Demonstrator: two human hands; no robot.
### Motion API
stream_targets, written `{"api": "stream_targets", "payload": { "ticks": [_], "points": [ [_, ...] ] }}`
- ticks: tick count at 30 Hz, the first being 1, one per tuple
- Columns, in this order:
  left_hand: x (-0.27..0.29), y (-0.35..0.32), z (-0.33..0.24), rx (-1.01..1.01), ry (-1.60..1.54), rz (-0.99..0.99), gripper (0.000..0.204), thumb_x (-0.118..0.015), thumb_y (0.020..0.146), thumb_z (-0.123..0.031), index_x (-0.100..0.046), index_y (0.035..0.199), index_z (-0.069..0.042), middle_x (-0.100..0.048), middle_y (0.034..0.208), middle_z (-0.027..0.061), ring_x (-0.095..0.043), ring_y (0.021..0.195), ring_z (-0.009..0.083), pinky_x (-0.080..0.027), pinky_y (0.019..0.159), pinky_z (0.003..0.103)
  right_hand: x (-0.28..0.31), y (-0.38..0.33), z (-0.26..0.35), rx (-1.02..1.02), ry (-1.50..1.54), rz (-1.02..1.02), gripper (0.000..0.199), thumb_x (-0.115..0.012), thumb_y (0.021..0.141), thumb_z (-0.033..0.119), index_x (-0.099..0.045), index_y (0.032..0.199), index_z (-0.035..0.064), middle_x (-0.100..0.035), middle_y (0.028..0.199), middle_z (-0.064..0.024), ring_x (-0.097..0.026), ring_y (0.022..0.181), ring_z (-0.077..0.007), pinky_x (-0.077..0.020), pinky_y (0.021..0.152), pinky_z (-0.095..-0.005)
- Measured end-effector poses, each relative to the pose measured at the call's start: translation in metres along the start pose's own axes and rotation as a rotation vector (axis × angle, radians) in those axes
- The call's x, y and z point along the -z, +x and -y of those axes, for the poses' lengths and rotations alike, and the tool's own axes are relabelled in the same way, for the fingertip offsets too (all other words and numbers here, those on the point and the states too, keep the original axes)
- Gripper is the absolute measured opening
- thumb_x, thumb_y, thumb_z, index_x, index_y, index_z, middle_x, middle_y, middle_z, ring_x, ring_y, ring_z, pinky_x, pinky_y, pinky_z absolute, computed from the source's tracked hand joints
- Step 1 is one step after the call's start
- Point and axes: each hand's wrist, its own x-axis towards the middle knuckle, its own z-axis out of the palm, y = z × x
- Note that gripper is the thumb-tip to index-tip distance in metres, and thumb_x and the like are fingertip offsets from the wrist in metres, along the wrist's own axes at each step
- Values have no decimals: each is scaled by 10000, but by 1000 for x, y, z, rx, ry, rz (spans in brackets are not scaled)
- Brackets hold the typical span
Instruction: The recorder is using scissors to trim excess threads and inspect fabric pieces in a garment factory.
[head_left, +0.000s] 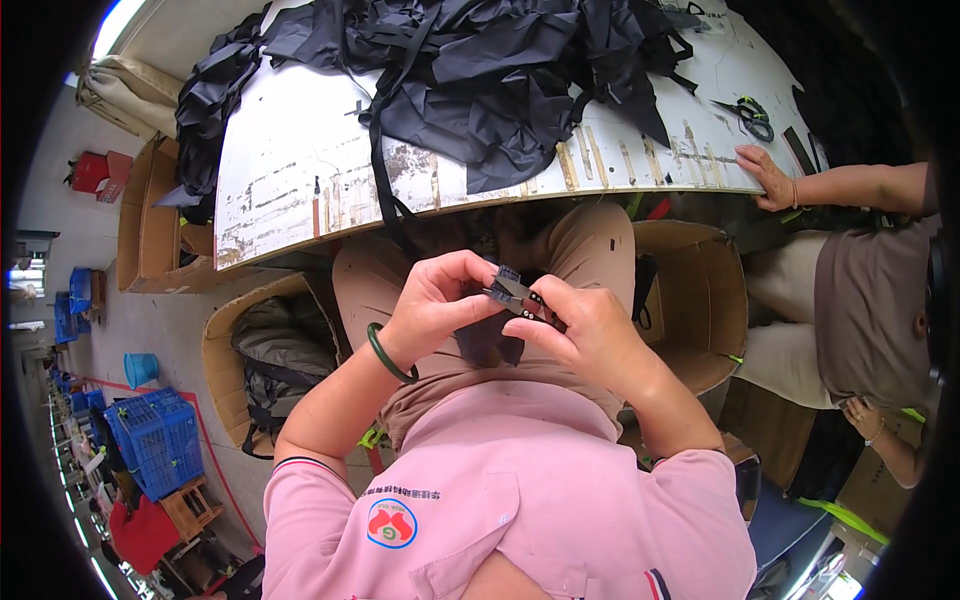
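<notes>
Above my lap, my left hand (440,305) pinches a small dark, ribbed piece (507,273) between thumb and fingertips; its exact kind is too small to make out. A dark green bangle (380,352) circles that wrist. Close beside it, my right hand (592,325) is closed around a small hand tool (530,303) with black handles and a greyish metal head. The tool's head meets the dark piece, and both hands nearly touch. My fingers hide part of the tool. Black fabric (490,100) lies crumpled on the white table (290,150), a strap hanging over its edge.
Black-handled scissors (755,120) lie at the table's right. A co-worker's hand (765,180) rests on the edge there. Cardboard boxes stand on both sides of my legs, the left box (222,345) holding a dark bag (285,345). Blue crates (160,440) stand at far left.
</notes>
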Motion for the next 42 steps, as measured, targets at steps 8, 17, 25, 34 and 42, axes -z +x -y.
{"api": "stream_targets", "payload": {
  "ticks": [8,17,25,34,42],
  "points": [
    [-5,-1,-4,-6,117,-35,112,-640,831,49,-617,933,10,-641,970,54,-594,878,85,-492,807,238,1,-4,-4,56,-152,-13,323,-676,845,362,-526,812,78,-552,568,-103,-567,513,-319,-418,476,-411],
    [-2,1,-1,-11,201,-35,111,-647,815,46,-618,916,10,-641,949,44,-583,866,78,-481,800,230,6,-7,-8,-82,87,-20,326,-712,833,325,-541,862,49,-540,592,-115,-543,515,-252,-426,502,-342],
    [-16,24,13,-7,262,185,213,-698,821,-75,-585,992,-15,-573,1110,71,-547,984,120,-447,873,275,3,-1,-26,-270,672,-136,208,-745,804,119,-564,877,46,-520,758,49,-457,681,-36,-390,623,-193],
    [97,164,-59,-392,1321,-533,470,-737,773,-255,-543,1150,-54,-565,1127,132,-582,974,281,-485,865,365,128,-110,-94,-320,-193,-755,192,-685,839,63,-500,847,14,-456,667,32,-380,625,-58,-348,566,-218],
    [88,228,-34,-435,1755,-600,608,-751,758,-316,-505,1293,-165,-525,1248,106,-511,1133,311,-397,953,416,80,-241,-245,-1003,-699,-558,286,-678,842,248,-533,1019,76,-667,855,-160,-640,818,-385,-490,710,-468]
  ]
}}
